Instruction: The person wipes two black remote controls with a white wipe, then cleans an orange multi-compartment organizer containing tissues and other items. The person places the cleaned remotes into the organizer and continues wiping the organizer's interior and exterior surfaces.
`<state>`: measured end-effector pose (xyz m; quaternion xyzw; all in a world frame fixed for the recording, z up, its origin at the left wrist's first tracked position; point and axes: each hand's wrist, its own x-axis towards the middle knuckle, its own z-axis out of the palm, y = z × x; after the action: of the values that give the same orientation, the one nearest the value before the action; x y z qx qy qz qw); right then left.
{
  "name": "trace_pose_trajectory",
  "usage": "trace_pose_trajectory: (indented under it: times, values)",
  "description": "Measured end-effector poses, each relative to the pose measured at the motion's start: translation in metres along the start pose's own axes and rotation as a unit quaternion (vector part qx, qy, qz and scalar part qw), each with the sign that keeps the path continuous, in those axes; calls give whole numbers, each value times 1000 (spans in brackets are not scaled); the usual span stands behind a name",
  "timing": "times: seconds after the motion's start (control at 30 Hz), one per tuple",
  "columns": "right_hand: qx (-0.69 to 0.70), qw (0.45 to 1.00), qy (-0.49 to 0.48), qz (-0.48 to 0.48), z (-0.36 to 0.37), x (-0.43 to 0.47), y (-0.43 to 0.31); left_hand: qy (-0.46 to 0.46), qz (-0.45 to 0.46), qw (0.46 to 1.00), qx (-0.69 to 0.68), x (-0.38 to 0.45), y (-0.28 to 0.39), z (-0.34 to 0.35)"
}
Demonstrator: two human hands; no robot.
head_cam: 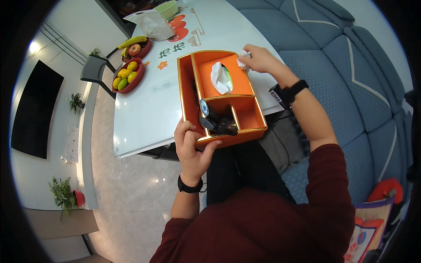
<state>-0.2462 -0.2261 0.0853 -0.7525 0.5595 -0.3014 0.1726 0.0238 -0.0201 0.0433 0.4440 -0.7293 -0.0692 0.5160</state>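
Note:
An orange tissue-box organizer (230, 136) with gold-coloured trim sits at the near edge of the table, tilted slightly. Its near left corner is gripped by my left hand (194, 148), fingers in the side slot and thumb on the front wall. A crumpled white tissue (243, 60) is pinched in my right hand (261, 59), at the organizer's far right rim. From the oval opening of the large compartment a fresh tissue (221, 79) pokes out. Dark objects (215, 120), too unclear to name, stand in the small middle compartment.
On the white table (148, 115) stand a red bowl of citrus fruit (139, 77), a second bowl with bananas and an apple (144, 51), a plastic bag (153, 26) and a green basin (167, 10). A blue sofa (329, 72) runs along the right. A grey chair (93, 69) stands left.

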Motion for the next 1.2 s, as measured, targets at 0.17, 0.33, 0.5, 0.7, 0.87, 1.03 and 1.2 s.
trace_pose_trajectory:
  times: [0.17,0.33,0.5,0.7,0.87,1.03,1.2]
  values:
    - [6,1000,-9,-7,13,-30,4,-1,1,1000,11,-1,0,0]
    - [75,994,-54,63,2,-93,-11,3,5,1000,0,0,0,2]
    - [77,981,-169,50,-30,-117,-26,4,4,1000,1,1,1,1]
    - [-138,985,-7,-102,3,8,-50,1,0,1000,15,-3,-3,1]
    - [-299,951,-56,-57,55,123,-98,-2,16,1000,-12,-4,-5,5]
    - [-456,831,-291,127,70,178,-144,-16,-6,1000,6,-4,-3,1]
    - [-430,869,-208,127,67,177,-135,-12,-28,999,11,-6,-3,-2]
